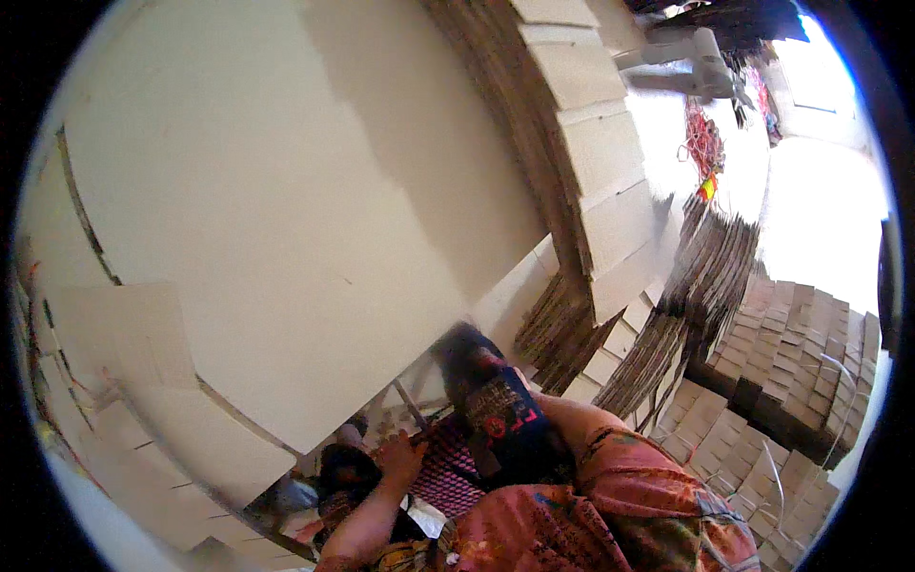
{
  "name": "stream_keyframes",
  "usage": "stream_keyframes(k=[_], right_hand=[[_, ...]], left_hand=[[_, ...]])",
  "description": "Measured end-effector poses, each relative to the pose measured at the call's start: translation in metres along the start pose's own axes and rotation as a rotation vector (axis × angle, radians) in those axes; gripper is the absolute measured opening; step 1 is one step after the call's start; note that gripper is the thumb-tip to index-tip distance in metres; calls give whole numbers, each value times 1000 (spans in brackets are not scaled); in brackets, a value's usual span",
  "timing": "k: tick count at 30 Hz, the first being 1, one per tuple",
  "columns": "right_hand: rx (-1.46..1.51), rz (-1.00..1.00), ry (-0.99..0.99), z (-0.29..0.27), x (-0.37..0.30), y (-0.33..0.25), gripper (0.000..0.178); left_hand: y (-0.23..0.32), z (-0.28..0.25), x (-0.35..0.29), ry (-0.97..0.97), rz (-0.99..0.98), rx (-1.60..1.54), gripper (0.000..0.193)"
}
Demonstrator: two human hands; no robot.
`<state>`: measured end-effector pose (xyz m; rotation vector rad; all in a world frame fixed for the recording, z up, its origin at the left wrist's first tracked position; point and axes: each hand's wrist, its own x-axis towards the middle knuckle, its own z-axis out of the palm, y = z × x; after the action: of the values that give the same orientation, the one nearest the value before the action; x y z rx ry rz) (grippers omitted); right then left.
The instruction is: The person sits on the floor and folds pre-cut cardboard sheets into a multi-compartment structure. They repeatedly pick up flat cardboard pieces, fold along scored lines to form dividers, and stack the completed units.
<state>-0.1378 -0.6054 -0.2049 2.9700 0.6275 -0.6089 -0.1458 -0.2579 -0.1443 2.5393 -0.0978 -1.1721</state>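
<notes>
My left hand (400,460) is low in the head view, bare, with its fingers apart beside a pink-and-black checked cloth (446,469). I see nothing held in it. A dark bundle (348,467) lies just left of that hand; its kind is unclear. My right forearm (577,419) reaches in from the lower right and passes behind a dark cloth with a red print (505,415). Its hand is a dark, blurred shape (465,353) at the near edge of a large pale cardboard sheet (286,219). Whether its fingers grip the sheet is hidden.
Stacked cardboard sheets (610,153) rise along the right, with more piles (705,267) behind. Bundled flat cartons (791,353) lie at far right. Red cords (703,143) hang near a grey metal fixture (701,67). A smaller cardboard piece (143,353) is at left.
</notes>
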Motion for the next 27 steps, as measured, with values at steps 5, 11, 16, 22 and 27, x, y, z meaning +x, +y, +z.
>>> stream_keyframes(k=[5, 11, 16, 22, 27], right_hand=[[158, 251, -12, -30, -14, -21, 35], [671, 838, 126, -174, -2, -10, 42], [726, 639, 452, -298, 28, 21, 49], [620, 562, 757, -382, 121, 106, 51], [463, 576, 683, -381, 172, 163, 63]], left_hand=[[57, -155, -3, 218, 465, -314, 21], [71, -299, 83, 583, 261, -32, 60], [73, -360, 152, 400, -94, 90, 93], [68, -360, 170, 304, -140, 156, 97], [40, -351, 186, 258, -91, -24, 93]])
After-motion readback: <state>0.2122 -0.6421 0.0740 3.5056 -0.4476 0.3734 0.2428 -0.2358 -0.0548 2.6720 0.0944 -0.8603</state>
